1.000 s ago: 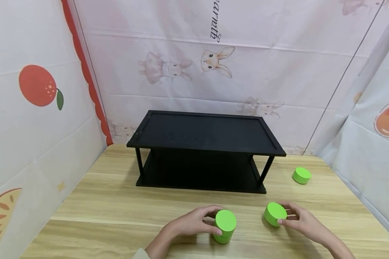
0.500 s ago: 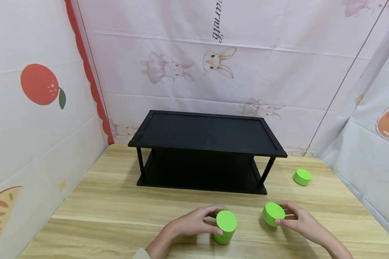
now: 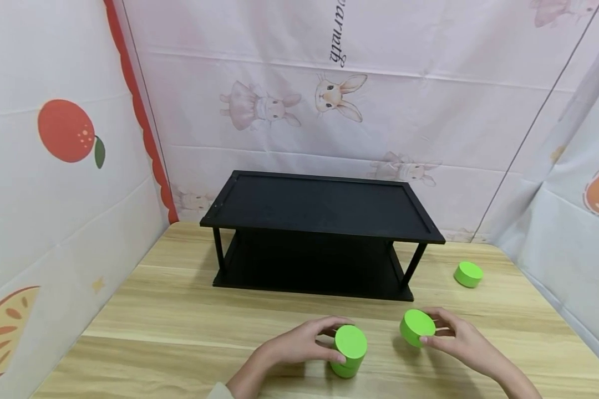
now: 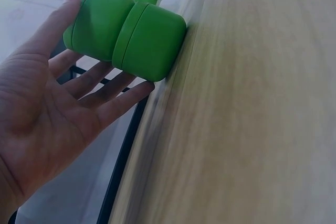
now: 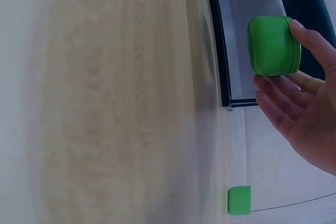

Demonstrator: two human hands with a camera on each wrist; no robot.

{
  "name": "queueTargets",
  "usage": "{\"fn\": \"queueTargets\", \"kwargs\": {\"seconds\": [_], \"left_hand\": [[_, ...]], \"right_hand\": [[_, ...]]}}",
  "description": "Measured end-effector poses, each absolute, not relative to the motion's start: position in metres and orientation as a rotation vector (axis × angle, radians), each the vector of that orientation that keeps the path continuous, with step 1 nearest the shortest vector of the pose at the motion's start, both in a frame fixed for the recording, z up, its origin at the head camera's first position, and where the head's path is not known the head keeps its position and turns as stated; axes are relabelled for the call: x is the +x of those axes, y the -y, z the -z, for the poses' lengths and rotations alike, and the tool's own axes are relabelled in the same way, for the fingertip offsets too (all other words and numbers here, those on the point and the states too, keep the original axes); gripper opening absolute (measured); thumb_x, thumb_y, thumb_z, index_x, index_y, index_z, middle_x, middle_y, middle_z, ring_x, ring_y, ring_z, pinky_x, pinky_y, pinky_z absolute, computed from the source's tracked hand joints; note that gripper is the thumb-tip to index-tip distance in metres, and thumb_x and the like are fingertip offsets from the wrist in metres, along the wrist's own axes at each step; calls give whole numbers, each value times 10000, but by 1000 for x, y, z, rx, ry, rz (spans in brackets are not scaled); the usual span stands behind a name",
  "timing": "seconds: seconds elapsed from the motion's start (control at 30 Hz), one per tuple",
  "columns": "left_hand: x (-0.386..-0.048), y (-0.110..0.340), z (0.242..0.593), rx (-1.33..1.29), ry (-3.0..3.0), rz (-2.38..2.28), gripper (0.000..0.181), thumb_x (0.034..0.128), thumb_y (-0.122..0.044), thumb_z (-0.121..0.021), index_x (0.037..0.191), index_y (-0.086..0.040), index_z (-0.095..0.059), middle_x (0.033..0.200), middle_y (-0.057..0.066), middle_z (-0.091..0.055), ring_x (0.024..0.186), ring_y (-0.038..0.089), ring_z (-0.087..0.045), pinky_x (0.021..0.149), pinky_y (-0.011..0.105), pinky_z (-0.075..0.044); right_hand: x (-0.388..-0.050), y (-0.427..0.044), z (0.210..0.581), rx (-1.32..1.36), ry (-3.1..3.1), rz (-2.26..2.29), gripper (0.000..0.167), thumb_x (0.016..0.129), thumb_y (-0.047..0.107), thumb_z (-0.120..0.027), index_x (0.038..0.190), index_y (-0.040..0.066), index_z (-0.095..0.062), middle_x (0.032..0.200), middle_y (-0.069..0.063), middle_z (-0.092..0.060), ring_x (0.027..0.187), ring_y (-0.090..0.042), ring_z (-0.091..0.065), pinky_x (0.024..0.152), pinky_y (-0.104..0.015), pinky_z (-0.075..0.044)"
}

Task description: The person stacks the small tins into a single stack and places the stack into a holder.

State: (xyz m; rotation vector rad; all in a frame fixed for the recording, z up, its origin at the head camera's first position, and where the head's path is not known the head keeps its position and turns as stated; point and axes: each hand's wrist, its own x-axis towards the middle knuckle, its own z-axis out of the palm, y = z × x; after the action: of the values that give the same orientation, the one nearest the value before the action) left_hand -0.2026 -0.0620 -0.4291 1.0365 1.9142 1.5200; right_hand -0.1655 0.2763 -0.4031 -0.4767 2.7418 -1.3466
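Two round green tins are stacked upright on the wooden table, the upper tin over the lower tin. The left hand has its thumb and fingers around the upper tin; in the left wrist view the stack shows both tins touching. The right hand pinches another green tin, slightly tilted and held above the table, to the right of the stack. In the right wrist view this tin is between thumb and fingers, clear of the tabletop.
A black two-level rack stands behind the hands. A further green tin sits on the table to the right of the rack. Printed cloth hangs behind and at both sides.
The right hand has moved slightly left with its tin, closer to the stack. The left hand keeps its hold on the stack, nearly still. The head view has shifted a little.
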Motion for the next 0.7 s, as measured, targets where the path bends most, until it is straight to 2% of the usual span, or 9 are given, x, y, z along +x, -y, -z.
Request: {"fn": "queueTargets", "kwargs": {"seconds": [0.27,0.7], "left_hand": [[-200,61,428,1030,-1872,-1575,528,841,-125,-685,1320,-104,-464,1169,-76,-526,1091,84,-477,870,232,-444],[-199,60,427,1026,-1889,-1580,527,838,-128,-689,1316,-100,-470,1145,-77,-538,1071,79,-487,860,222,-447]], "right_hand": [[-165,-270,399,-495,-2764,1325,498,843,192,-679,1233,-44,-481,1112,-157,-561,906,-156,-586,732,-271,-511],[-164,-259,392,-583,-2804,1302,459,829,199,-697,1194,-18,-520,1075,-79,-576,906,-123,-579,768,-299,-503]]}}
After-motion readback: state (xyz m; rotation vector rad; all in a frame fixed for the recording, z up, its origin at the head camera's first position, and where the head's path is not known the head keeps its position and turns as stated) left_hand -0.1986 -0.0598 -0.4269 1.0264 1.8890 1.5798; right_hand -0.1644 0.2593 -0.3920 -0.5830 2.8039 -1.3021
